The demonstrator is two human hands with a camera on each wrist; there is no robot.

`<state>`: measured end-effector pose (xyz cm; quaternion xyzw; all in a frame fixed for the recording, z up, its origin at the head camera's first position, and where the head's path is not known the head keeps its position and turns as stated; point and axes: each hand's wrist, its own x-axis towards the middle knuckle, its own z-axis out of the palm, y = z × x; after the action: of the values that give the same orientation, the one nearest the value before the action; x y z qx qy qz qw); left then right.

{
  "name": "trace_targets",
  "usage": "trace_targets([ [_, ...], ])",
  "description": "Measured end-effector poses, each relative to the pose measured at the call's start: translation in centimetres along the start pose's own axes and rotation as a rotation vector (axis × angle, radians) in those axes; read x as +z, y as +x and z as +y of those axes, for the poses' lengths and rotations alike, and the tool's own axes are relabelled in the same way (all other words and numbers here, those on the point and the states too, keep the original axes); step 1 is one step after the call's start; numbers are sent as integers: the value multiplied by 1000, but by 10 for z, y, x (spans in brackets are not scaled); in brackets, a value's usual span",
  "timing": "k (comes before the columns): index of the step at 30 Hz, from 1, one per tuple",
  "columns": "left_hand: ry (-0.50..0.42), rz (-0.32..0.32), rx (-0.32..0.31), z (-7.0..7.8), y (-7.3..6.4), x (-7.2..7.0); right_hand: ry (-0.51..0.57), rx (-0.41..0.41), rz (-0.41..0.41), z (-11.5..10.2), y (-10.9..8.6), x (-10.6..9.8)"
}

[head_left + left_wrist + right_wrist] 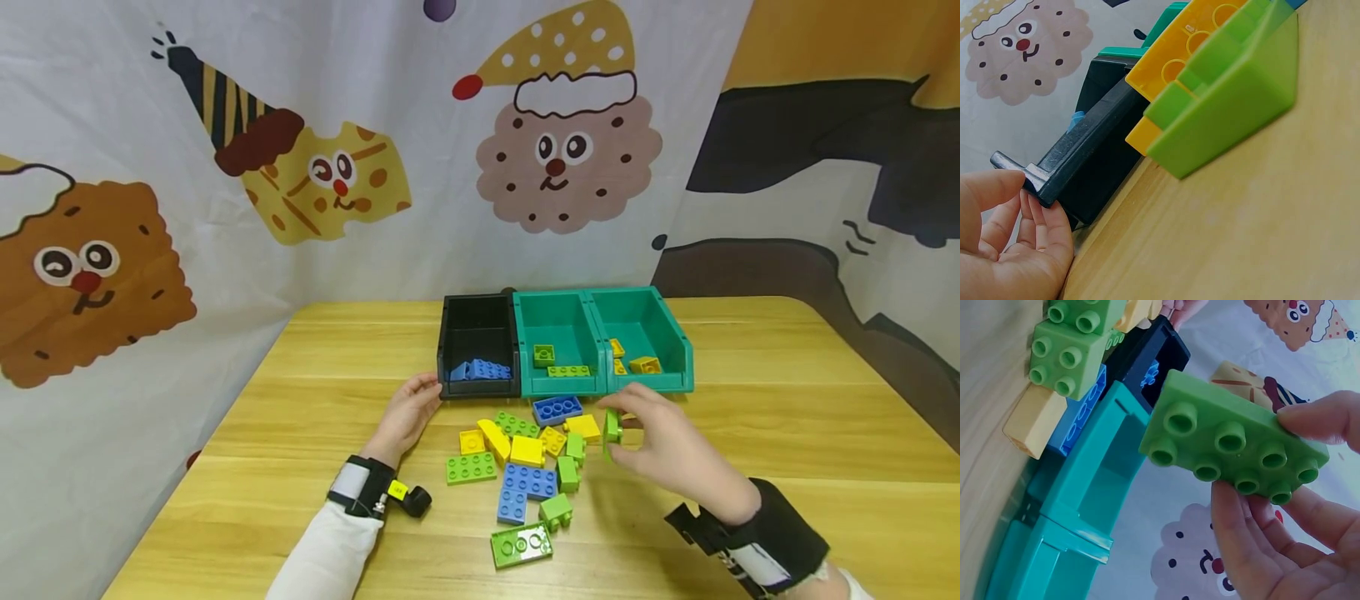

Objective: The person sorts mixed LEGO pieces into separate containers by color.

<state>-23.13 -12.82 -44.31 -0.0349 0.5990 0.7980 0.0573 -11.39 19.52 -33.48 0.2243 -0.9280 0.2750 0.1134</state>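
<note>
Between the thumb and fingers of my right hand (663, 433) is a light green toy brick (1235, 434), lifted in front of the teal bins. Two rows of studs on it show in the right wrist view. My left hand (405, 417) pinches the front left corner of the black bin (1100, 147), thumb on top and fingers below. Blue bricks (483, 369) lie inside that bin. Loose on the table are several more bricks, among them a yellow brick (527, 451), a blue brick (530, 480) and a shiny green brick (521, 545).
Beside the black bin stand a middle teal bin (555, 312) with green bricks (567, 371) and a right teal bin (626, 308) with yellow bricks (645, 365). All three sit on the wooden table (787, 400), before a printed cloth (420, 267).
</note>
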Motion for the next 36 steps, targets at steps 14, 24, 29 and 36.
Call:
trace_targets([
  [14,9,2,2,0,0,0,-47,-29,109,8,31,-7],
  [24,13,6,-4,1,1,1,-88,-7,90,25,69,5],
  [29,15,0,-3,1,1,1,-127,35,72,40,89,16],
  [36,7,0,1,0,1,1,-153,74,14,52,109,34],
])
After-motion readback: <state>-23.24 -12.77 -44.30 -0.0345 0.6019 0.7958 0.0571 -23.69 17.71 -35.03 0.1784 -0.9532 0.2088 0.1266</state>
